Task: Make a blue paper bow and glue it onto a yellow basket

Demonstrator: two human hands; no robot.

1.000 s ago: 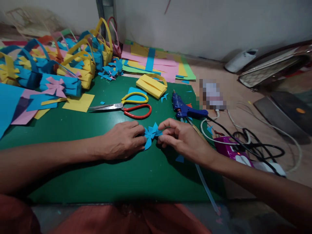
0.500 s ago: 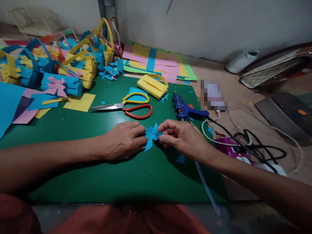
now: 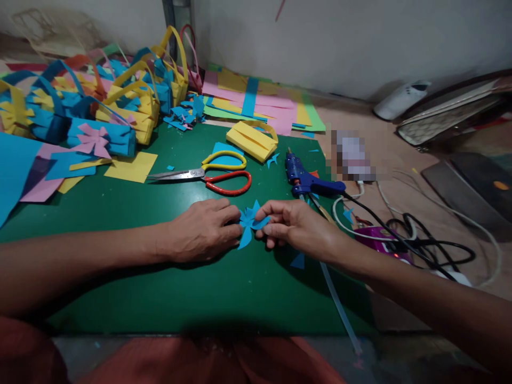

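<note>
The blue paper flower (image 3: 248, 217) lies on the green surface (image 3: 192, 298), between its middle and its right edge. The left hand (image 3: 212, 226) has its fingertips closed on the flower's left petals, low against the surface; the right hand (image 3: 282, 221) pinches a right petal between thumb and fingers. Beyond them, scissors (image 3: 202, 173) point their blades toward the left edge. A yellow paper basket (image 3: 253, 141) sits by the far edge, a blue glue gun (image 3: 310, 184) near the far right corner. A translucent glue stick (image 3: 340, 304) overhangs the near edge.
</note>
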